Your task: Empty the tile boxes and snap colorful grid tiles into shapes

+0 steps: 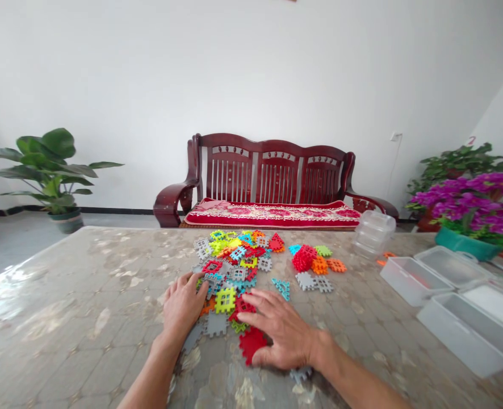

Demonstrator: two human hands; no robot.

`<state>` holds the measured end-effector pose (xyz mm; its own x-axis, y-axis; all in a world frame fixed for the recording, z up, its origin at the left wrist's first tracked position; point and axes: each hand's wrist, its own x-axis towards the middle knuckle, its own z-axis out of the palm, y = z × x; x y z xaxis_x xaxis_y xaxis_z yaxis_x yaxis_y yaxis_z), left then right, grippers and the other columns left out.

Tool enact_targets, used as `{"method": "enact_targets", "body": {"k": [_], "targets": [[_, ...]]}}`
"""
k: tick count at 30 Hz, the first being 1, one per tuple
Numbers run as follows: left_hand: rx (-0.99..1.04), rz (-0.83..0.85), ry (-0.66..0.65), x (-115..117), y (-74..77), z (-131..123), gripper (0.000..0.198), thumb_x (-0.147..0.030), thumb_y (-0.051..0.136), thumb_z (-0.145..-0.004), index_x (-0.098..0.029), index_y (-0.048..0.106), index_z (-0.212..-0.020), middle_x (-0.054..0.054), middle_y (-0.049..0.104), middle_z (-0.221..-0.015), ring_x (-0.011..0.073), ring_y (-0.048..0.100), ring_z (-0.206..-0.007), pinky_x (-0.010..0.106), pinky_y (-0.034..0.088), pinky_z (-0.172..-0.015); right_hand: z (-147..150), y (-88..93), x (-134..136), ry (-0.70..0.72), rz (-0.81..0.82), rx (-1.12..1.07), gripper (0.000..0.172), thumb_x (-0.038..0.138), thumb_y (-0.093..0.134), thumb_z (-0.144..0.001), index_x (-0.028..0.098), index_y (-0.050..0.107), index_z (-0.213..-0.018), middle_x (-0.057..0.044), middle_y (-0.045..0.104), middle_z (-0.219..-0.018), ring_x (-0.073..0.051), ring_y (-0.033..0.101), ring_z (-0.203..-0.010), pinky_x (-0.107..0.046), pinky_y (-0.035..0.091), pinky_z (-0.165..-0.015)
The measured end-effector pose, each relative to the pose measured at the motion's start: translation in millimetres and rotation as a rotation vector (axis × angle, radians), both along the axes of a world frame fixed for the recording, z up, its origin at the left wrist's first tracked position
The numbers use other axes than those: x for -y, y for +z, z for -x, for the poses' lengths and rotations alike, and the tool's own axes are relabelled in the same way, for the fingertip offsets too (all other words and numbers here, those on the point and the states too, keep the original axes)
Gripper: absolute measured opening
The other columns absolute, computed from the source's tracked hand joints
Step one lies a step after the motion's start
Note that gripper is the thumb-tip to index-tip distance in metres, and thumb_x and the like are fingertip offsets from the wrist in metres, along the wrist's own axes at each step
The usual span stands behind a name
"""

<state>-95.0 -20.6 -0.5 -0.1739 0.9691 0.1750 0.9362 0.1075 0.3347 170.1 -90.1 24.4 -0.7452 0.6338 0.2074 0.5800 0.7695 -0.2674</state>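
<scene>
While both hands lie over a heap of colored plastic pieces (pixel 230 267), a speckled table top (pixel 64 307) stretches off to the left, with a leafy potted plant (pixel 47 170) on the floor beyond it. The left hand (pixel 182 304) sits curled at the near edge of the heap, its fingers bent down onto the pieces; whether it is holding one, I cannot tell. A lime square piece (pixel 226 300) lies between the hands. The right hand (pixel 281 329) is spread wide and holds nothing that shows, its palm edge touching a red piece (pixel 251 343). Past it, a smaller group of pieces sits apart from the heap, with a red clump (pixel 303 258) among them. Behind the table stands a dark wooden bench (pixel 272 170) with a red cushion (pixel 272 215). Further right are a stack of clear tubs (pixel 373 233), open plastic boxes (pixel 468 335) and purple flowers (pixel 468 199).
</scene>
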Motion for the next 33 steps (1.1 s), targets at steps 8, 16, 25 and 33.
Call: {"method": "enact_targets", "body": {"k": [8, 16, 25, 33], "targets": [[0.014, 0.013, 0.000, 0, 0.5, -1, 0.043, -0.041, 0.039, -0.094, -0.028, 0.064, -0.127, 0.008, 0.059, -0.136, 0.0305, 0.053, -0.124, 0.046, 0.036, -0.109, 0, -7.8, -8, -0.053, -0.010, -0.033, 0.043, 0.031, 0.066, -0.083, 0.028, 0.064, -0.125, -0.002, 0.051, -0.148, -0.022, 0.038, -0.141, -0.044, 0.021, -0.121], [0.013, 0.020, -0.008, 1, 2.7, -1, 0.044, -0.041, 0.037, -0.095, -0.028, 0.063, -0.128, 0.008, 0.058, -0.136, 0.0300, 0.053, -0.126, 0.046, 0.036, -0.110, -19, -12.7, -21, -0.315, -0.116, -0.170, 0.034, 0.008, 0.059, -0.076, 0.024, 0.071, -0.104, -0.003, 0.068, -0.124, -0.020, 0.057, -0.117, -0.039, 0.039, -0.107], [0.010, 0.006, -0.007, 0, 0.2, -1, 0.044, -0.040, 0.037, -0.095, -0.028, 0.064, -0.127, 0.009, 0.059, -0.136, 0.0306, 0.054, -0.125, 0.047, 0.037, -0.108, -18, -11.8, -20, -0.522, -0.088, -0.047, 0.035, 0.032, 0.071, -0.081, 0.024, 0.068, -0.114, -0.006, 0.069, -0.114, -0.024, 0.058, -0.108, -0.038, 0.044, -0.098], [0.017, -0.018, -0.009, -1, -2.8, 0, 0.044, -0.041, 0.038, -0.094, -0.027, 0.065, -0.125, 0.010, 0.060, -0.136, 0.0308, 0.054, -0.125, 0.047, 0.037, -0.108, -19, -16.2, -24, -0.554, -0.103, -0.051, 0.029, 0.016, 0.047, -0.094, 0.025, 0.072, -0.106, -0.004, 0.076, -0.101, -0.021, 0.067, -0.094, -0.033, 0.049, -0.085]]}}
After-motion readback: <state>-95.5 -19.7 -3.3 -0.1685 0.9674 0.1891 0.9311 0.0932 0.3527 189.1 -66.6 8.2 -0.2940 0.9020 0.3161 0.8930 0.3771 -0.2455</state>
